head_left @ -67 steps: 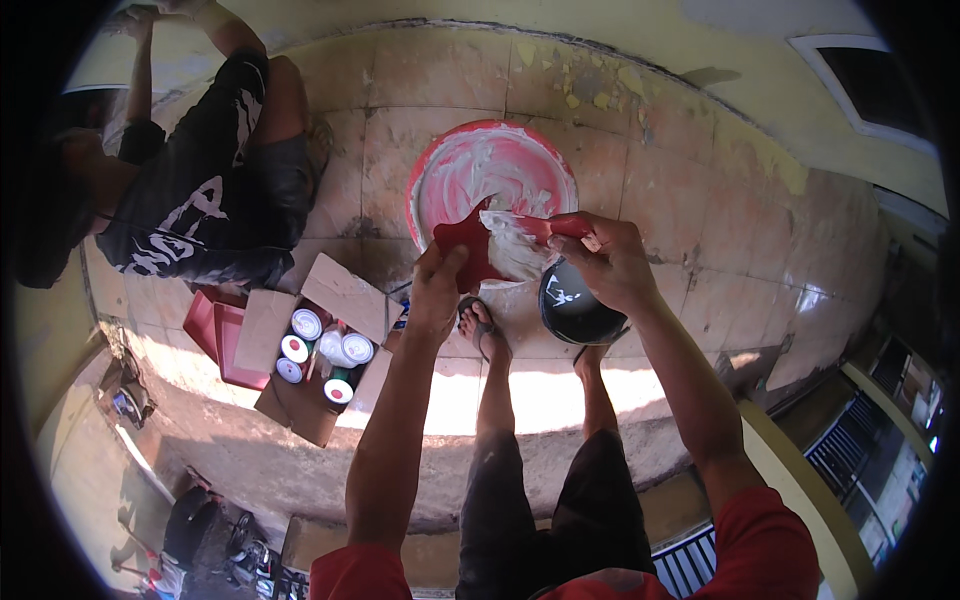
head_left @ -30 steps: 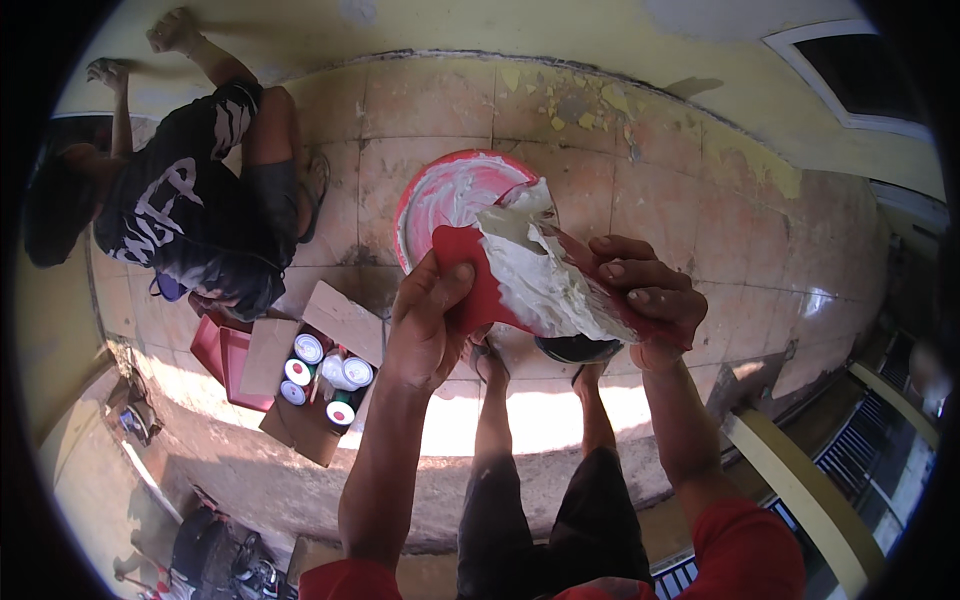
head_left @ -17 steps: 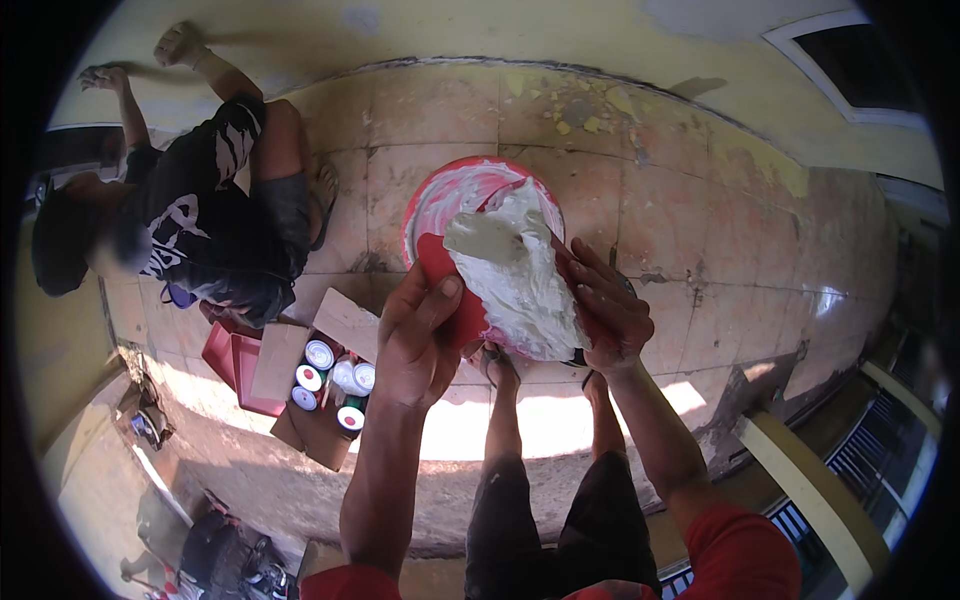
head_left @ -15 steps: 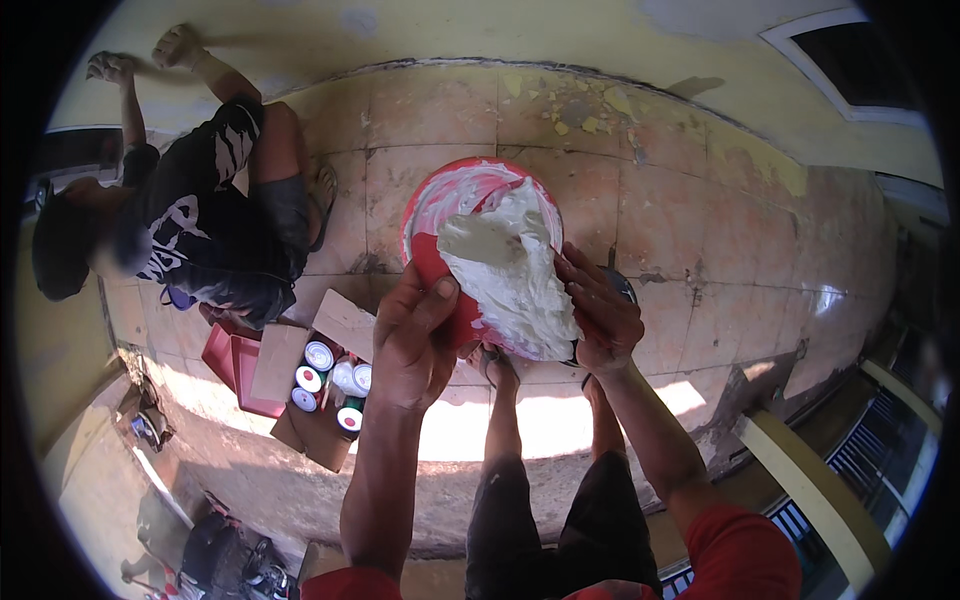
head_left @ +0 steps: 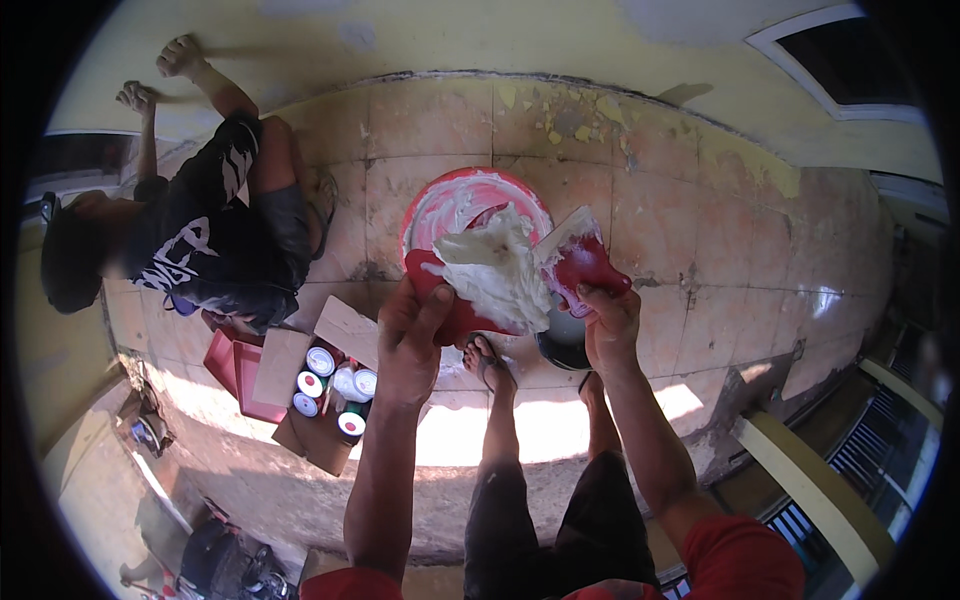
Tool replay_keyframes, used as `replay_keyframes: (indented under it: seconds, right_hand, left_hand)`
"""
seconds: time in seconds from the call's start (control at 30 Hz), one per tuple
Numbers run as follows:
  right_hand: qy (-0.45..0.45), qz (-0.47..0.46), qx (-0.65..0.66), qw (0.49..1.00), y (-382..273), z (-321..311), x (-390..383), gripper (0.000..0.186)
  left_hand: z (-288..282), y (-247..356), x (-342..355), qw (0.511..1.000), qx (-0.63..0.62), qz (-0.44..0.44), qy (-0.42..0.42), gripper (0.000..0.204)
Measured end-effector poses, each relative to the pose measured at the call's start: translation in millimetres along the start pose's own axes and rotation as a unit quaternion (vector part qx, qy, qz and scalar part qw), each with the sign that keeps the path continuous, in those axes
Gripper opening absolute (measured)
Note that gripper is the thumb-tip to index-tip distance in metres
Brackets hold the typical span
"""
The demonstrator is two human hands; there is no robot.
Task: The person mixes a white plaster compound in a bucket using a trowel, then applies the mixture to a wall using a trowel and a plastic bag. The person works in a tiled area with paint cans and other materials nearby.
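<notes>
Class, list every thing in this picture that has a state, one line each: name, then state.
Left hand: gripping a red board.
Red board: tilted, heaped with white paste.
Right hand: holding a red scraper.
Red scraper: smeared with paste, raised beside the heap.
Red basin: on the floor, paste-smeared.
Cardboard box: open, cans inside.

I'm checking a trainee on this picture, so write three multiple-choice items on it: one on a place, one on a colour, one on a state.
1. Where is the open cardboard box of cans?
A. on the floor to the person's left
B. in the red basin
C. on the windowsill

2. What colour is the scraper in the right hand?
A. blue
B. red
C. green

3. What is on the red board held by the left hand?
A. nothing
B. a heap of white paste
C. a folded cloth

Answers: 1 A, the box sits on the tiles left of the legs. 2 B, its blade is red with white smears. 3 B, white paste is piled on the board.
</notes>
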State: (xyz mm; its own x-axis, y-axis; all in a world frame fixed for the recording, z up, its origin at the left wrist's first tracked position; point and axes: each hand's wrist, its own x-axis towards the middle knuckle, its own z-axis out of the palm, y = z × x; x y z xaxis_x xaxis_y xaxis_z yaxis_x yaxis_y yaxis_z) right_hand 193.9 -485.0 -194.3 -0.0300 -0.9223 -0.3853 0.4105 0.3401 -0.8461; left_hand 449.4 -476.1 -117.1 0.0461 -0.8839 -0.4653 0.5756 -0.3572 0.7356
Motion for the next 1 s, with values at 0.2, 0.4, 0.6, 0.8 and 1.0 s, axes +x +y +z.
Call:
replay_keyframes:
  seconds: [0.2, 0.4, 0.6, 0.8, 1.0]
  right_hand:
    - [0.036, 0.132, 0.120, 0.983, -34.2, 1.0, -18.1, 0.033]
    - [0.084, 0.131, 0.109, 0.982, -57.3, -5.6, -33.8, 0.036]
    - [0.022, 0.114, 0.174, 0.978, -67.7, 6.0, -35.6, 0.037]
    - [-0.017, 0.063, 0.311, 0.948, -109.0, 50.6, -62.1, 0.039]
    - [-0.052, -0.019, 0.221, 0.974, -157.8, 66.6, -84.3, 0.036]
  left_hand:
    - [-2.3, 14.8, -11.4, 0.999, -0.038, 0.008, 0.006, 0.026]
    - [23.2, 75.7, -32.0, 0.998, -0.006, 0.052, 0.035, 0.028]
    - [24.4, 103.6, -49.1, 0.998, 0.014, 0.056, 0.017, 0.028]
    - [40.6, 98.1, -67.2, 0.999, -0.007, 0.020, 0.048, 0.028]
    - [66.4, 92.9, -80.1, 0.999, -0.045, 0.013, -0.004, 0.027]
